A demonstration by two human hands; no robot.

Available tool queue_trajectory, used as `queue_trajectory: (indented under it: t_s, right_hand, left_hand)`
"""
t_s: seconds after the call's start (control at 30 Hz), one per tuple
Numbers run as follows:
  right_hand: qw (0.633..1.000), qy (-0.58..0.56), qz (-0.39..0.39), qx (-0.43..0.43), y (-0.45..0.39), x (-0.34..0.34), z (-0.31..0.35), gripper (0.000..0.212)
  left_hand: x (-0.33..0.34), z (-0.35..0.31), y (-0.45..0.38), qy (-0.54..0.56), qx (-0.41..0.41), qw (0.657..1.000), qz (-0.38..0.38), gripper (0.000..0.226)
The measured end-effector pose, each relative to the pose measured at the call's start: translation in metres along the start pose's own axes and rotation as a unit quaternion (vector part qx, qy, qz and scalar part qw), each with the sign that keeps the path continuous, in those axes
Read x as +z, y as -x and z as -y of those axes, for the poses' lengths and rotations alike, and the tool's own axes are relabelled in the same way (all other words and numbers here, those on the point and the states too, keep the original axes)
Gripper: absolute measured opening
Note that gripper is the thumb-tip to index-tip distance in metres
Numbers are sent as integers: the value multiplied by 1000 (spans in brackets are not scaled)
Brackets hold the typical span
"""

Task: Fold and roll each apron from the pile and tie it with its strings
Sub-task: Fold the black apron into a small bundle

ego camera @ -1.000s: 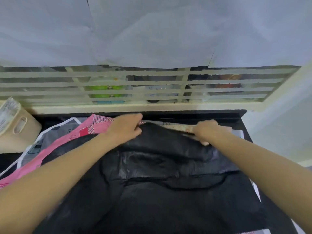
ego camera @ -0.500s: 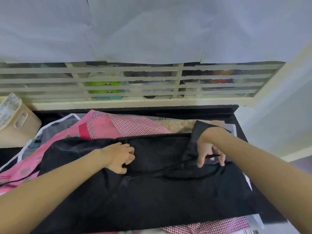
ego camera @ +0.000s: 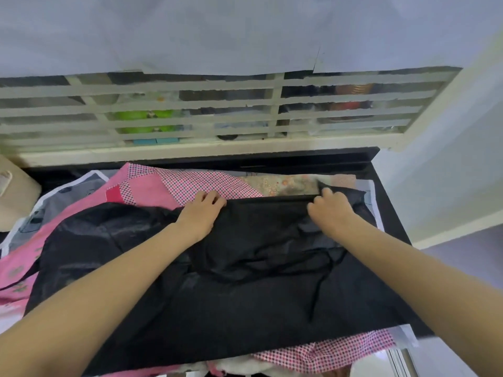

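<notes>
The black apron (ego camera: 245, 281) is thin, slightly sheeny cloth; the checked pink apron (ego camera: 196, 183) beneath is matt woven cotton-like cloth

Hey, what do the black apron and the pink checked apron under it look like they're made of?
Black apron: thin synthetic cloth, maybe nylon or polyester, judging by its faint sheen and soft creases. Pink checked apron: matte woven cloth, probably cotton, with a printed check.

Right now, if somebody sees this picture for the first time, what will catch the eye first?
First the big black apron spread across the middle, on top of the pile. Both hands are at its far edge, the left hand and the right hand, fingers curled on the fabric. Behind it, at upper left, a pink checked apron stands out brightly.
</notes>
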State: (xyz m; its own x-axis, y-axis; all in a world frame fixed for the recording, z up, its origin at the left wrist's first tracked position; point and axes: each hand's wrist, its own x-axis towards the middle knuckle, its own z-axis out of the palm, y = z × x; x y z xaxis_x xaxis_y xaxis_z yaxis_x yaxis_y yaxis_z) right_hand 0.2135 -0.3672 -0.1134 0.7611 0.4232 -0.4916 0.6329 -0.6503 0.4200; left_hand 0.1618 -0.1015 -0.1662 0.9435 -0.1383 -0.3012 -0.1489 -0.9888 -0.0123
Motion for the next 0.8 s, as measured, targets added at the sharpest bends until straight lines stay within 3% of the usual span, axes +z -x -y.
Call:
queue_trajectory:
  t_s: [0.13, 0.2, 0.23, 0.3, 0.37, 0.43, 0.53, 0.7, 0.8]
  right_hand:
    - [976, 4, 214, 43, 19, 9, -20, 22]
    - [945, -68, 318, 24, 26, 5, -25, 20]
    - [935, -124, 332, 21, 28, 4, -27, 29]
    - [941, -221, 255, 20, 26, 4, -29, 37]
    - [967, -239, 82, 33, 15, 8, -30, 36]
    - [972, -233, -26, 26, -3, 17, -25, 47]
    - [967, -249, -45, 10, -23, 22, -20, 52]
    - [962, -268, -26, 31, -42, 13, -27, 13]
    - [968, -250, 6, 25, -52, -4, -38, 19]
  left_hand:
    - [-3, -9, -10, 25, -51, 997, 48, 54]
    - [-3, -13, -15, 16, -63, 996, 55, 55]
    - [-3, -15, -17, 18, -66, 996, 53, 56]
    - [-3, -16, -20, 39, -67, 996, 45, 55]
    - [-3, -13, -21, 71, -60, 995, 35, 51]
    - [-3, -6, -22, 108, -54, 992, 30, 48]
    - [-3, 3, -22, 157, -42, 986, 26, 42]
    - [-9, 21, -25, 162, -53, 984, 57, 25]
    - [-15, 31, -28, 157, -37, 984, 82, 26]
